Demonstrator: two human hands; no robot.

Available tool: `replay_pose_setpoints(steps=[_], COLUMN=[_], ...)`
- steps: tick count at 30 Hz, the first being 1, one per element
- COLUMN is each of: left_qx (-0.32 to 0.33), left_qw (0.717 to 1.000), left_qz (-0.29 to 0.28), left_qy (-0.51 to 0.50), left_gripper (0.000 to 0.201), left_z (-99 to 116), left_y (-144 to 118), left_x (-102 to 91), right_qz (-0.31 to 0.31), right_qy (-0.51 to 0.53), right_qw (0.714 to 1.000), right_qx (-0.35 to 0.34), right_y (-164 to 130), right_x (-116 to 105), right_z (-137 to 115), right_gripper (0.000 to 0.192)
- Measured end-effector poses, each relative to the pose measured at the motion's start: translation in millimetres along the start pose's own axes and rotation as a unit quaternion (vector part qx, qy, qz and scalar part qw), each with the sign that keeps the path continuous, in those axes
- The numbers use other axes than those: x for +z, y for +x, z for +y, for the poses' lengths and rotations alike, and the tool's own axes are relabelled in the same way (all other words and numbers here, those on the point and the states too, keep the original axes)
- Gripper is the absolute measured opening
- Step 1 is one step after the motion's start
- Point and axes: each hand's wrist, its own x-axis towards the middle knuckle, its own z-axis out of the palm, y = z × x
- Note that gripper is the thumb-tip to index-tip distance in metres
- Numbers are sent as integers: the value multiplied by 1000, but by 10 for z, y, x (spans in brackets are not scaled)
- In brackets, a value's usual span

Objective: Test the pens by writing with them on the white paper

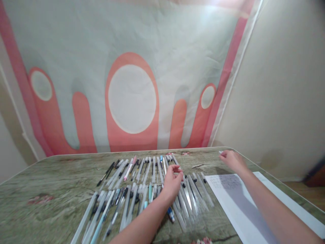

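Note:
My left hand (173,181) is over the rows of pens, its fingers curled towards the thumb. Whatever lies between those fingertips, if anything, I cannot make out. Under and around it lie many clear-barrelled pens (188,196), some with black parts, and a blue pen (171,215) rests just below the wrist. Farther right, my right hand (233,160) is raised above the table's far right part, with its fingertips pinched on a small whitish piece (220,152) too small to name. A pale teal pen (103,218) and a pink-and-white pen (128,171) lie left of my left hand.
White paper sheets (228,200) lie on the right of the wood-patterned table (58,203); handwriting covers the upper part of one. A hanging cloth (132,98) with orange shapes stands behind the table's far edge. A plain wall (284,101) is at the right.

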Motion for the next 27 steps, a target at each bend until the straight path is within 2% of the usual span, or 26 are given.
replay_pose_setpoints(steps=[2,4,5,9,12,17,24,27], left_qx=[8,15,20,43,75,109,115,108], left_qw=[1000,999,999,997,995,988,987,989], left_qz=[-15,-27,-30,-42,-50,-59,-65,-57], left_qy=[4,13,19,40,49,89,95,87], left_gripper=[25,24,24,22,21,24,27,28], left_z=[-10,-14,-16,-28,-39,-15,-9,-41], left_y=[-15,-27,-30,-32,-43,-95,-119,-79], left_x=[14,26,29,25,18,24,10,-5], right_qz=[-20,-77,-91,-116,-130,-132,-131,-136], right_qy=[76,142,152,155,141,117,76,53], right_qw=[994,972,965,957,961,969,974,975], right_qx=[-82,-169,-192,-217,-201,-175,-169,-170], right_y=[-97,-207,-256,-372,-381,-336,-231,-202], right_x=[-15,26,67,306,486,633,573,535], right_z=[-338,-698,-874,-1454,-1731,-1896,-1752,-1686], right_gripper=[25,26,26,31,44,50,37,24])
